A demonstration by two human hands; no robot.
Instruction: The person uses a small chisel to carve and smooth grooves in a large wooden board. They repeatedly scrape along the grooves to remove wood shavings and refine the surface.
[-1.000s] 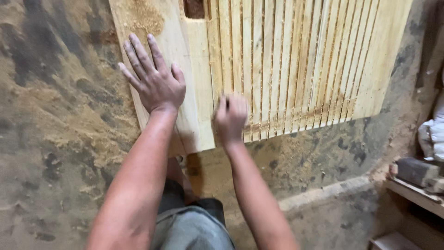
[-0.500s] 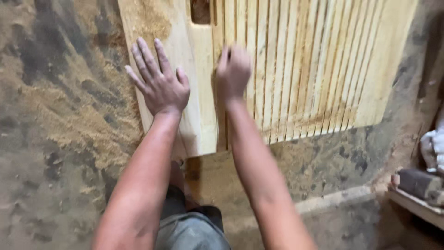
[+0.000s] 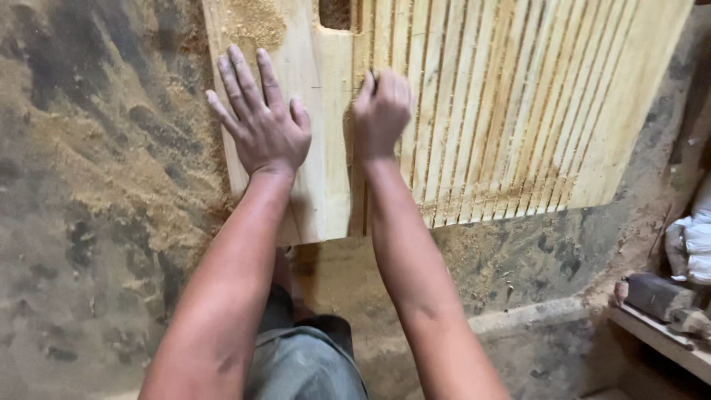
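Both hands work the slatted wooden panel (image 3: 474,111): I keep my left hand (image 3: 261,126) flat, fingers spread, while my right hand (image 3: 381,111), curled shut on something I cannot make out, rubs evenly along its grooves

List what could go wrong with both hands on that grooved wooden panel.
1. The right hand is closed and pressed against the grooved slats; rough cut edges might give splinters.
2. The left hand lies flat on the plain board, near loose sawdust; it may slip.
3. The panel's near end seems to overhang the dusty floor, so leaning on it could tip it.
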